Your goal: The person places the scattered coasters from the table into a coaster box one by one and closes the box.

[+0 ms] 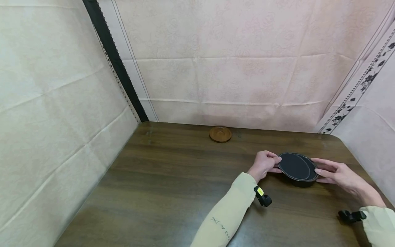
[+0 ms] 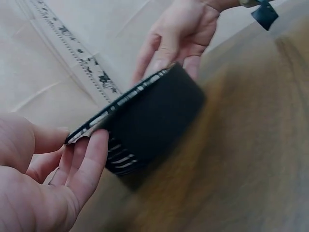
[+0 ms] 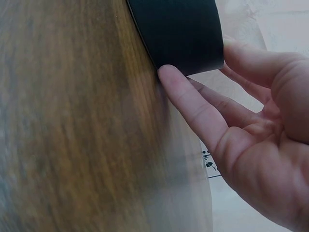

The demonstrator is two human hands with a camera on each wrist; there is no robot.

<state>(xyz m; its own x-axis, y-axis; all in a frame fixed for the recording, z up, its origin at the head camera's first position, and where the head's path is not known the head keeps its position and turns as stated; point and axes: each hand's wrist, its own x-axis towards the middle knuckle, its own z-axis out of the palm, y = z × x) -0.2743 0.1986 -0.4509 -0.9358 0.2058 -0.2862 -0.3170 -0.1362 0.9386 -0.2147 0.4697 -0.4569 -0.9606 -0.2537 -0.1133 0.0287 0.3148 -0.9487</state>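
A round black box [image 1: 303,184] is between my hands on the right part of the table, its flat black lid [image 1: 294,166] lying off-centre toward the left. My left hand [image 1: 264,165] pinches the lid's left edge between thumb and fingers. In the left wrist view the lid [image 2: 120,101] slants over the box's dark side [image 2: 159,116], which carries some pale stripes low down. From the opposite side my right hand [image 1: 340,175] grips the box, thumb near the rim and fingers along the wall [image 3: 183,36]. Whatever is inside the box is hidden.
A small round brown wooden dish [image 1: 220,134] sits at the table's back edge. The brown wooden table [image 1: 160,192] has pale patterned cloth [image 1: 234,79] hanging behind it and at both sides. Black cameras [image 1: 263,197] are strapped to both wrists.
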